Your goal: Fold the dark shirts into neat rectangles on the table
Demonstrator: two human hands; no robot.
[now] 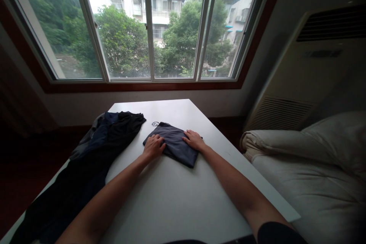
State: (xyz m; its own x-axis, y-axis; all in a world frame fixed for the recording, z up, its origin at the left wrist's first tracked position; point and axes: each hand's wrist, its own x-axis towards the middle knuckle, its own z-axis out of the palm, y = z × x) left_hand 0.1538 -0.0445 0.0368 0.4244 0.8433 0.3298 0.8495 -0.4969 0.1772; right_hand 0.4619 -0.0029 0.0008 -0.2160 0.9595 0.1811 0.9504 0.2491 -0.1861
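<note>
A dark grey-blue folded garment [174, 143] lies flat on the white table [160, 198], forming a compact, roughly four-sided bundle. My left hand [154, 146] rests on its left edge with the fingers laid over the cloth. On the opposite side, my right hand [193, 140] lies on the right part of the fabric, fingers stretched out. Neither hand grips the cloth. At the bundle's far edge is a small dark loop [155, 124], too small to identify.
Dark clothes [94, 160] in black, navy and grey are heaped along the table's left side. A cream sofa [309, 171] stands to the right, with a floor-standing air conditioner [314, 68] behind it. Beyond the far table edge is a sliding window [150, 45].
</note>
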